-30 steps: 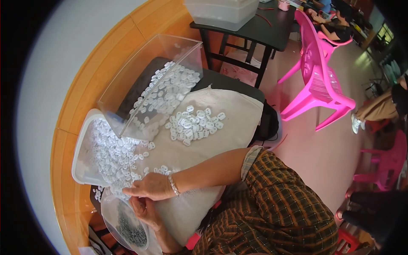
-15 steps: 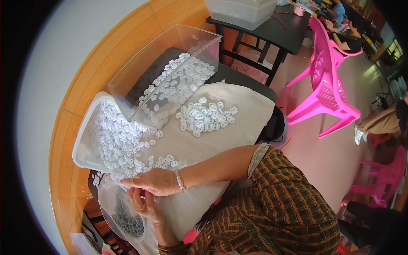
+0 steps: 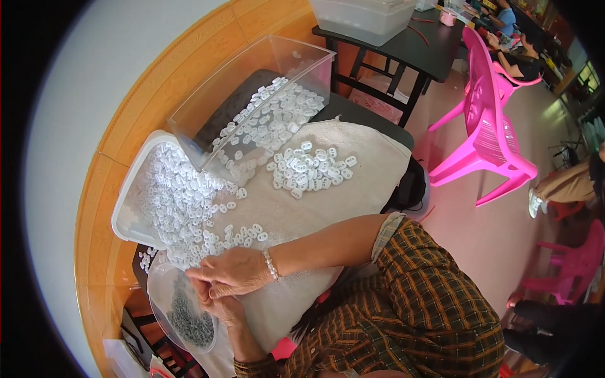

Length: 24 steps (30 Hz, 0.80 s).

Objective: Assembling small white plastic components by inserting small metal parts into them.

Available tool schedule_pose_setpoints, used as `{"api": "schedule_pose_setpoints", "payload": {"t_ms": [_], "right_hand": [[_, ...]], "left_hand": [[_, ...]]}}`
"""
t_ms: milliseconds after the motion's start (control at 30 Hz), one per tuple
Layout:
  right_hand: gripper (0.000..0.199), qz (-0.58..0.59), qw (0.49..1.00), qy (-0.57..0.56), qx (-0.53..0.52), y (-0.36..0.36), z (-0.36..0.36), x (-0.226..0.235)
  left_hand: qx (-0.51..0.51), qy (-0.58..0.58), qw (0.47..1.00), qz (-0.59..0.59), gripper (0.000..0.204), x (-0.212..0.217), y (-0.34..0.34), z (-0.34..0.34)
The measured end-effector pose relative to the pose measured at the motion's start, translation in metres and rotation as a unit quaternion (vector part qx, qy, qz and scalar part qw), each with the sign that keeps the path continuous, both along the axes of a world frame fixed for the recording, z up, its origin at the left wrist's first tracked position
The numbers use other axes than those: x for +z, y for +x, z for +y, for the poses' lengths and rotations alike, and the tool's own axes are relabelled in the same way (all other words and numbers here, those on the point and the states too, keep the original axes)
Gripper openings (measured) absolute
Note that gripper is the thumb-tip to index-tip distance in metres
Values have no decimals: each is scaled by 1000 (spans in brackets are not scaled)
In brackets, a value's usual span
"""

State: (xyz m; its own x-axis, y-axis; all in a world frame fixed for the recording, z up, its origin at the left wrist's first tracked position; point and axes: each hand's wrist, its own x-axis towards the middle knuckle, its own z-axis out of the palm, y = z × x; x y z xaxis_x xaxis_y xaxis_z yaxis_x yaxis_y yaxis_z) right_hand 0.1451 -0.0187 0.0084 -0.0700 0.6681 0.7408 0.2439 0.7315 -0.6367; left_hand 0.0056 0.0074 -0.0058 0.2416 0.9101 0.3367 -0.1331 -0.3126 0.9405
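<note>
My right hand (image 3: 238, 269), with a beaded bracelet (image 3: 271, 264) on the wrist, meets my left hand (image 3: 225, 309) over the edge of a clear round tub (image 3: 162, 282). Fingers of both hands are pinched together; whatever lies between them is hidden. Small dark grey-green pieces (image 3: 190, 320) fill part of the tub, too fine to make out. Just beyond my hands, small white oval plastic pieces (image 3: 236, 236) with openings lie loose on a beige cloth (image 3: 315, 223). A separate heap of these white pieces (image 3: 309, 165) sits farther right on the cloth.
A white tray (image 3: 120, 217) spills many white pieces onto the cloth. Behind it, a clear box (image 3: 252, 57) holds more. A black table (image 3: 435, 47) carrying a translucent bin (image 3: 365, 22) stands at the back; a pink chair (image 3: 482, 145) is to the right. Other people sit in the distance.
My right hand's fingers have drawn in over the left fingertips, covering them more. The whole view has shifted slightly; the heaps look the same.
</note>
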Motion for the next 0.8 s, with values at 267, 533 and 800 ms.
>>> {"api": "schedule_pose_setpoints", "payload": {"t_ms": [267,533,800], "right_hand": [[28,-77,978,-174,-89,19,4,-1],[18,74,946,-313,34,24,5,6],[9,-54,991,-59,-111,20,2,0]], "left_hand": [[38,159,977,134,12,15,4,-1],[21,157,980,124,8,13,1,3],[-12,-53,997,46,12,18,3,-1]]}}
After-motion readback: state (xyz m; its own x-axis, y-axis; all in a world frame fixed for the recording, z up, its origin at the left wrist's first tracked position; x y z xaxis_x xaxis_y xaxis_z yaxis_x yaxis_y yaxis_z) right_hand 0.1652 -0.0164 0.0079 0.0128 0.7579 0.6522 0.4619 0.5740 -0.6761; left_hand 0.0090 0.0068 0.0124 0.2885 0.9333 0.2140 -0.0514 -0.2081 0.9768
